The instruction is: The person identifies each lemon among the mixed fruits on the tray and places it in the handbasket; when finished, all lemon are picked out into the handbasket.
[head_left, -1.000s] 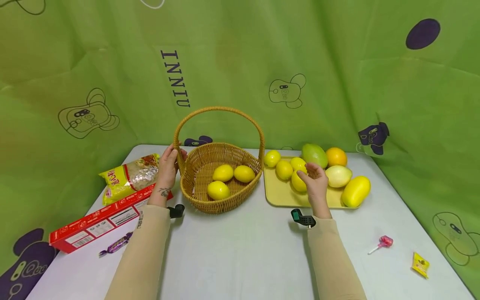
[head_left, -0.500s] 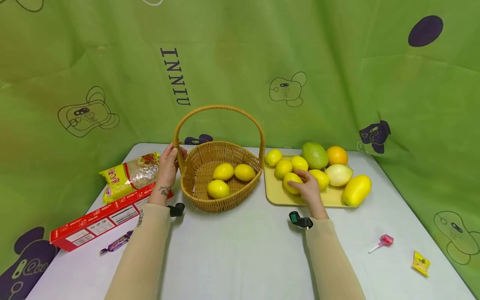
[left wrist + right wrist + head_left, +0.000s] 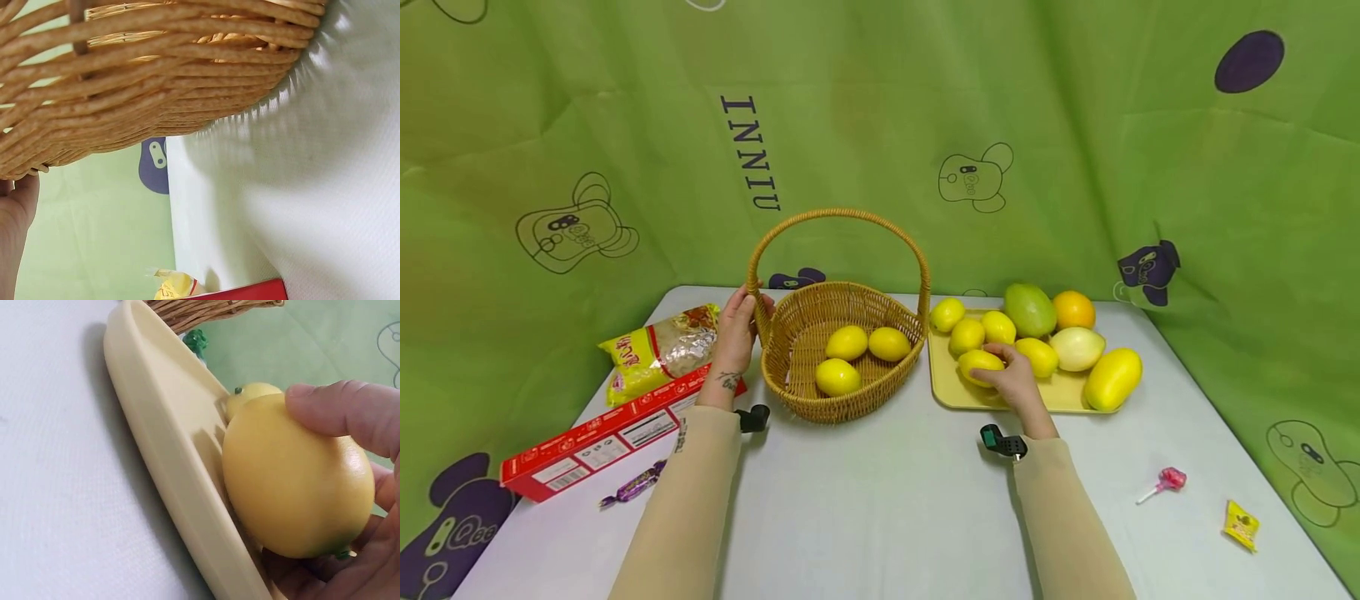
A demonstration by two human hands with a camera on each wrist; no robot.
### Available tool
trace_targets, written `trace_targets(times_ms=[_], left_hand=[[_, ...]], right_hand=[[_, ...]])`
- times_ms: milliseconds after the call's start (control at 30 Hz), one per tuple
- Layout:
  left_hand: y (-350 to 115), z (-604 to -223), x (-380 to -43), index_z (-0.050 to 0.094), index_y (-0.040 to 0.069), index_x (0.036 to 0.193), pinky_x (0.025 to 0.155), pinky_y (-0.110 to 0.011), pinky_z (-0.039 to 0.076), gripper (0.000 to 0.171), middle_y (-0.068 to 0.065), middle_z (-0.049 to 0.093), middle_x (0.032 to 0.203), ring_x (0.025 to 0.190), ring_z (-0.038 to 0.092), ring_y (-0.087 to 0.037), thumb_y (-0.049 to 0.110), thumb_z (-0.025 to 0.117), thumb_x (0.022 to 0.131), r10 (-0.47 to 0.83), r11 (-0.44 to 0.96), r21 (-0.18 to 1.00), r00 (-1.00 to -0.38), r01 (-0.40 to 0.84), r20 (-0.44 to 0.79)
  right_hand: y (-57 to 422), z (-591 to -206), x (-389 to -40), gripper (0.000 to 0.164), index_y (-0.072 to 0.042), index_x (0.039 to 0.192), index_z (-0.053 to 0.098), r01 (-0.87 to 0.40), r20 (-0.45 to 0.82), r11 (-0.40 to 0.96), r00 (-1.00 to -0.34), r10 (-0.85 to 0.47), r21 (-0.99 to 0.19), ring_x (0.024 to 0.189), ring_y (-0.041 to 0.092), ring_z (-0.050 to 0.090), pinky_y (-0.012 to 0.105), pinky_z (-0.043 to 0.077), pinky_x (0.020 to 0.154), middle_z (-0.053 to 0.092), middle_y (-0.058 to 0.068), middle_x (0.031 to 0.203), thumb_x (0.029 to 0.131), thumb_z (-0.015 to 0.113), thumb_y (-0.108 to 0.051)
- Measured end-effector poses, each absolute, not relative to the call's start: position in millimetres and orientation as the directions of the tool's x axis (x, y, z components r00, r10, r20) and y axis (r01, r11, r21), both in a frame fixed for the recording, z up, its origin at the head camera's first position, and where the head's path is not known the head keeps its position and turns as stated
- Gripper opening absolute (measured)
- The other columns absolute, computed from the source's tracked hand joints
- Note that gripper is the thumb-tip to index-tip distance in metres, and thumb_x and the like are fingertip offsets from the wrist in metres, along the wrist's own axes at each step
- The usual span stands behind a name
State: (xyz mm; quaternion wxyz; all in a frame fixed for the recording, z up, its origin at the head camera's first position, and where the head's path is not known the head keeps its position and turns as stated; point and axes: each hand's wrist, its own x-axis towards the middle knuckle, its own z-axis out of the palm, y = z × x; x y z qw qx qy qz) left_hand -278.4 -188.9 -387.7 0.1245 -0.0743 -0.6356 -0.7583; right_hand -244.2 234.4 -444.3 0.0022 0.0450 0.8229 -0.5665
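Wicker basket (image 3: 842,410), one, upright on a white table (image 3: 880,508), with a tall arched handle (image 3: 838,214). Contents: three lemons (image 3: 838,377), resting in the middle and right part.

Left hand (image 3: 736,332), grips the foot of the handle on the basket's left side.

Right hand (image 3: 1018,379), narrow, holds one lemon (image 3: 979,367) between thumb and fingers at the front left part of a shallow yellow tray (image 3: 955,392). Whether this fruit touches the tray cannot be told.

Tray, one, just right of the basket. Lemons besides the held one: four, the leftmost (image 3: 947,315) at the rear left corner, another (image 3: 1037,357) just beyond the right hand's fingers. At the rear, a green mango (image 3: 1028,310) beside an orange (image 3: 1074,311). At the right, a pale yellow fruit (image 3: 1077,349) and a long yellow fruit (image 3: 1113,380).

Left of the basket: yellow snack bag (image 3: 662,354); long red box (image 3: 613,437), in front of the bag, partly behind the forearm; purple wrapped candy (image 3: 632,486).

Right foreground: pink lollipop (image 3: 1171,480); small yellow packet (image 3: 1241,526).

Backdrop: green printed cloth (image 3: 865,125).
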Motion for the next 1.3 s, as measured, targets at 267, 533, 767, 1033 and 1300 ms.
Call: trace_targets(times_ms=[267,533,767,1033,1300], left_hand=[[-188.3,-388.3,-278.4,0.05,0.016,0.124,0.082,-0.021,0.048,0.032,0.0,0.056,0.095,0.093,0.056,-0.013,0.034,0.04,0.099,-0.105,-0.146,0.948,-0.958,0.281,0.268],[-187.9,-387.6,-277.5,0.049,0.016,0.124,0.083,-0.021,0.047,0.031,0.0,0.055,0.096,0.094,0.056,-0.014,0.033,0.04,0.099,-0.095,-0.151,0.947,-0.958,0.284,0.272],[-188.8,-389.1,-278.8,0.05,0.017,0.124,0.082,-0.02,0.048,0.032,-0.001,0.056,0.096,0.094,0.056,-0.016,0.034,0.041,0.099,-0.098,-0.154,0.944,-0.956,0.29,0.278],[-189.0,-390.1,-278.8,0.052,0.019,0.121,0.081,-0.021,0.048,0.03,0.0,0.057,0.095,0.092,0.057,-0.013,0.035,0.043,0.098,-0.094,-0.16,0.936,-0.949,0.313,0.302],[-189.3,-390.8,-278.3,0.053,0.02,0.12,0.081,-0.025,0.047,0.026,0.001,0.058,0.093,0.09,0.056,-0.013,0.029,0.041,0.099,-0.086,-0.171,0.921,-0.937,0.349,0.339]], right_hand=[[229.7,-427.5,-239.3,0.054,0.001,0.126,0.048,0.002,0.017,0.286,-0.998,0.065,-0.958,0.109,0.021,0.043,0.022,0.038,0.091,0.047,0.017,0.129,0.078,0.07,-0.006],[196.1,-397.2,-231.6,0.053,0.006,0.126,0.046,-0.109,0.098,0.086,-0.988,-0.119,-0.99,0.098,0.01,0.05,0.016,0.047,0.08,0.05,0.008,0.119,0.077,0.067,0.006],[148.2,-380.2,-233.3,0.052,0.01,0.123,0.047,-0.185,0.175,0.003,-0.934,-0.312,-0.983,0.098,0.015,0.052,0.022,0.047,0.081,0.051,0.019,0.121,0.075,0.066,0.008],[104.5,-377.7,-245.9,0.049,0.006,0.121,0.051,-0.231,0.178,0.081,-0.893,-0.413,-0.97,0.094,0.018,0.054,0.026,0.047,0.079,0.055,0.018,0.121,0.076,0.069,0.001],[93.8,-377.2,-247.0,0.049,0.004,0.123,0.051,-0.247,0.185,0.121,-0.907,-0.379,-0.961,0.115,0.039,0.048,0.041,0.04,0.099,0.053,0.021,0.125,0.077,0.068,0.002]])
